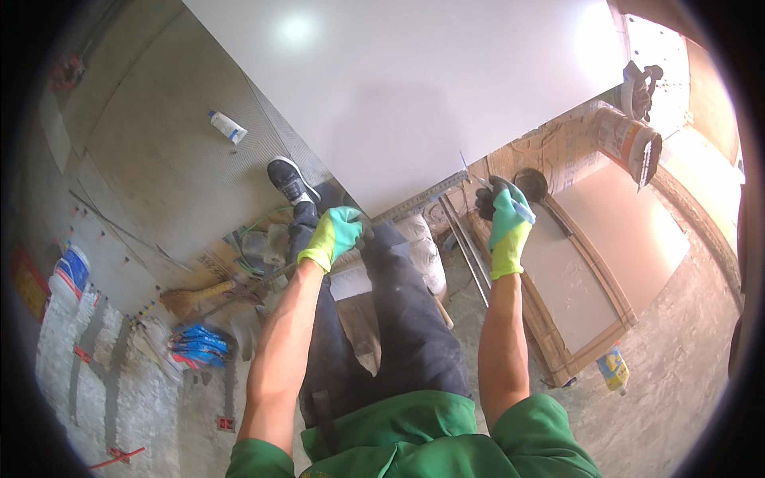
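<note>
A large white tile [382,95] lies in front of me, its near corner close to my knees. A metal strip with marks like a ruler [422,197] runs along its near edge. My left hand [341,233], in a green and yellow glove with dark fingertips, is curled closed beside that corner; what its fingers hold, if anything, is hidden. To the right of the tile corner, my right hand [507,209], gloved alike, is closed round a thin pen-like tool [464,161]. The tool's slim tip points toward the tile edge.
A white tube [227,127] lies on the grey surface at left. Blue bags [199,345] and a brush [195,299] are on the floor. At right are a cardboard-edged panel [578,311], a bucket-like container [625,139] and a yellow bottle [613,370].
</note>
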Motion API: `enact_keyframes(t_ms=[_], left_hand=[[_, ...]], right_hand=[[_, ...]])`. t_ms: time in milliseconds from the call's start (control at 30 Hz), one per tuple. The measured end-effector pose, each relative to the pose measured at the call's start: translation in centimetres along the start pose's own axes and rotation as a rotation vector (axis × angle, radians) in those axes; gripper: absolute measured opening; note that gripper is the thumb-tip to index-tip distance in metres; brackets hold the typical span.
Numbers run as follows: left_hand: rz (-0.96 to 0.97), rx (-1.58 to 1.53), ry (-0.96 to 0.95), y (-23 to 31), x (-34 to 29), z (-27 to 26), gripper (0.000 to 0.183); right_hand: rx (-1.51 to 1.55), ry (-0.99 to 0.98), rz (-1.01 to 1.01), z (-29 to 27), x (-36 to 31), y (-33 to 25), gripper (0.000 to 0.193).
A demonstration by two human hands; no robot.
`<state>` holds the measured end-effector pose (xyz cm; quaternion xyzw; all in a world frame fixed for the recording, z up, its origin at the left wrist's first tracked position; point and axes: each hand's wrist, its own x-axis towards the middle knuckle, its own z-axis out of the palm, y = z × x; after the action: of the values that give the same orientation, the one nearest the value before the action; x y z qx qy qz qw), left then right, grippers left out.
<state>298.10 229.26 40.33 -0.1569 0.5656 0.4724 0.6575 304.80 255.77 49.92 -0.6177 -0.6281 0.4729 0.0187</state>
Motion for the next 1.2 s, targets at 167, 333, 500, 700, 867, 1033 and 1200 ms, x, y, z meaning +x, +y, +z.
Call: enact_keyframes(t_ms=[167, 333, 500, 700, 867, 1033, 1200], left_hand=[[0.114, 0.108, -0.052, 0.3, -1.2, -0.8, 0.027], [0.248, 0.348, -0.018, 4.6, -4.8, -2.4, 0.026], [0.454, 0.727, 0.010, 12.5, -8.6, -5.6, 0.022], [0.435, 1.313, -0.171, 23.1, -9.6, -13.7, 0.024], [0.113, 1.367, -0.060, 36.1, -7.4, -19.7, 0.021], [0.016, 1.434, -0.190, 42.2, -1.9, -18.2, 0.023], [0.027, 1.606, -0.236, 47.9, 1.5, -19.5, 0.024]], right_hand=[[-0.260, 0.000, 0.043, -2.4, -1.6, -0.4, 0.032], [0.191, -0.387, 0.224, 0.2, -5.6, 0.7, 0.038], [0.474, -0.209, 0.261, 6.9, -8.1, -0.2, 0.028], [0.759, 0.027, 0.353, 10.4, -7.1, -1.2, 0.019], [0.962, 0.283, 0.588, 13.6, -4.1, -3.4, 0.018], [1.171, 0.245, 0.673, 19.4, -2.8, -5.8, 0.016], [1.068, 0.432, 0.707, 21.2, -1.8, -7.0, 0.020]])
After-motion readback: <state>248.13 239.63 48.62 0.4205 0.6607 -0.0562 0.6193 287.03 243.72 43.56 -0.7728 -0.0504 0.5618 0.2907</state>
